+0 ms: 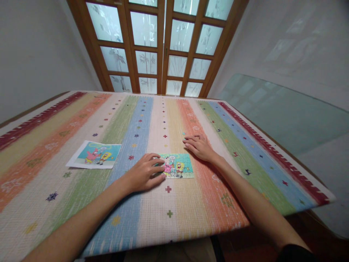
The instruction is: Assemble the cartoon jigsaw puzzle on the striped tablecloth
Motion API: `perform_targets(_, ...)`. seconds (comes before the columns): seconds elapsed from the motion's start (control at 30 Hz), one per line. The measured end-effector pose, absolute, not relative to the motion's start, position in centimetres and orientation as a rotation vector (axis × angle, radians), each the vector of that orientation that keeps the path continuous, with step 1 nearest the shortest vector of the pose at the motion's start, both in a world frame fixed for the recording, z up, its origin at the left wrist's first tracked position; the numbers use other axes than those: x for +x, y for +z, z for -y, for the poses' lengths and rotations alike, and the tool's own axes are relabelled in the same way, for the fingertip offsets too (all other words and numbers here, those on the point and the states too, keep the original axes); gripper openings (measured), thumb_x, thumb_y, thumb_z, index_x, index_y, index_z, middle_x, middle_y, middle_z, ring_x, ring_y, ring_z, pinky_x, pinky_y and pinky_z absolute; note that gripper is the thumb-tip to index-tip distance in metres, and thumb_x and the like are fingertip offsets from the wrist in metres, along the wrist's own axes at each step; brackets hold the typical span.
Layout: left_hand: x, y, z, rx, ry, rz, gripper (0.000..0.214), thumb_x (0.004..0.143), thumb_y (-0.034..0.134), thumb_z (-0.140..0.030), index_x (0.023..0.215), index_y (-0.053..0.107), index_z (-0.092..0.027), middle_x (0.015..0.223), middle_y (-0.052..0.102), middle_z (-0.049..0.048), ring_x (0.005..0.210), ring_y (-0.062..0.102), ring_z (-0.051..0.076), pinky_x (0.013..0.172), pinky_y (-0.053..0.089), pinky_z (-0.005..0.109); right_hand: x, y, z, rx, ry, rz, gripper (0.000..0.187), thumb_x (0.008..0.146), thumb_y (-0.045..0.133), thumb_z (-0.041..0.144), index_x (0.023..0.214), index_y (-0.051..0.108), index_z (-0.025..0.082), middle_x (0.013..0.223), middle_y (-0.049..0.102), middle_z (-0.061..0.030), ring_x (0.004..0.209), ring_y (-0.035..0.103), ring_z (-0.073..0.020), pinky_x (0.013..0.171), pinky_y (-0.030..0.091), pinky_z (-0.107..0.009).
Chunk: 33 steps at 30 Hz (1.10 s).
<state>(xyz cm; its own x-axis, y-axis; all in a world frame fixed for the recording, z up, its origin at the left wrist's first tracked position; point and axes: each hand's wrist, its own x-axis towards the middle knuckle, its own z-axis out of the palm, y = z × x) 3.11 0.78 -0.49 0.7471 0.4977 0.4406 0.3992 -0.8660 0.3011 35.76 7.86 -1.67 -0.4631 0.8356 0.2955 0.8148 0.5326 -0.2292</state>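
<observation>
A small cartoon jigsaw puzzle lies flat on the striped table cover near the front middle. My left hand rests on the puzzle's left edge, fingers spread and curved, pressing down on it. My right hand lies flat on the cloth just beyond the puzzle's upper right corner, fingers stretched out towards the left, holding nothing. A tiny loose piece seems to lie just past its fingertips.
A printed reference picture with the same cartoon lies on the cloth to the left. Wooden doors with frosted glass panes stand beyond the table's far edge. A glass sheet leans by the right wall. The table's front edge is close to me.
</observation>
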Motion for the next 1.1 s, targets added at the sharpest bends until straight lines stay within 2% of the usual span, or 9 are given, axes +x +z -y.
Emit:
perform_targets(0.23, 3.0, -0.6, -0.8, 2.786, 0.764, -0.718, 0.019, 0.099, 0.062, -0.037, 0.108, 0.073, -0.024, 0.120, 0.075, 0.0049, 0.119, 0.059, 0.031, 0.101, 0.050, 0.053, 36.0, -1.4, -7.9, -1.412, 0.054, 2.299, 0.038, 0.103, 0.044, 0.033, 0.123, 0.074, 0.022, 0.126, 0.071, -0.0125, 0.112, 0.056, -0.0319, 0.101, 0.039, -0.051)
perform_targets(0.37, 3.0, -0.6, -0.8, 2.790, 0.775, -0.708, 0.019, 0.099, 0.062, -0.037, 0.109, 0.072, -0.024, 0.119, 0.075, 0.0057, 0.117, 0.060, 0.030, 0.101, 0.050, 0.052, 36.2, -1.9, -8.6, -1.519, 0.028, 2.215, 0.034, 0.100, 0.049, 0.031, 0.113, 0.078, 0.020, 0.118, 0.070, -0.0144, 0.110, 0.054, -0.0336, 0.097, 0.040, -0.051)
perform_targets(0.6, 2.9, -0.5, -1.0, 2.777, 0.761, -0.680, 0.020, 0.100, 0.060, -0.034, 0.112, 0.072, -0.024, 0.121, 0.074, 0.0065, 0.118, 0.061, 0.029, 0.101, 0.051, 0.051, 36.7, -2.2, -9.2, -1.513, 0.045, 2.143, 0.015, 0.092, 0.064, 0.031, 0.092, 0.077, 0.024, 0.105, 0.066, -0.0107, 0.105, 0.055, -0.0317, 0.094, 0.042, -0.048)
perform_targets(0.8, 2.8, -0.4, -1.0, 2.773, 0.777, -0.664, 0.022, 0.098, 0.062, -0.035, 0.116, 0.071, -0.025, 0.123, 0.073, 0.0071, 0.118, 0.061, 0.029, 0.101, 0.052, 0.050, 37.2, -1.8, -9.1, -1.539, 0.072, 2.183, 0.012, 0.091, 0.066, 0.031, 0.085, 0.072, 0.022, 0.098, 0.064, -0.0102, 0.101, 0.055, -0.0308, 0.091, 0.044, -0.047)
perform_targets(0.9, 2.7, -0.4, -1.2, 2.798, 0.854, -0.709, 0.025, 0.098, 0.060, -0.034, 0.119, 0.070, -0.025, 0.119, 0.073, 0.0077, 0.115, 0.063, 0.028, 0.098, 0.053, 0.049, 37.3, -1.6, -8.9, -1.532, 0.070, 2.194, 0.013, 0.090, 0.067, 0.034, 0.091, 0.073, 0.023, 0.101, 0.064, -0.0109, 0.102, 0.055, -0.0321, 0.090, 0.045, -0.048)
perform_targets(1.03, 2.4, -0.3, -1.6, 2.859, 0.984, -0.863, 0.025, 0.101, 0.055, -0.030, 0.119, 0.069, -0.022, 0.115, 0.074, 0.0093, 0.111, 0.063, 0.028, 0.096, 0.052, 0.049, 37.2, -1.4, -8.6, -1.509, 0.052, 2.254, 0.025, 0.093, 0.062, 0.033, 0.114, 0.075, 0.026, 0.118, 0.063, -0.0134, 0.112, 0.053, -0.0350, 0.094, 0.043, -0.051)
perform_targets(1.1, 2.1, -0.3, -1.8, 2.882, 1.008, -0.949, 0.025, 0.101, 0.053, -0.030, 0.119, 0.068, -0.020, 0.116, 0.073, 0.0105, 0.111, 0.062, 0.029, 0.096, 0.051, 0.049, 37.1, -1.4, -8.4, -1.498, 0.046, 2.299, 0.027, 0.095, 0.058, 0.030, 0.116, 0.075, 0.027, 0.124, 0.062, -0.0133, 0.115, 0.052, -0.0354, 0.096, 0.042, -0.053)
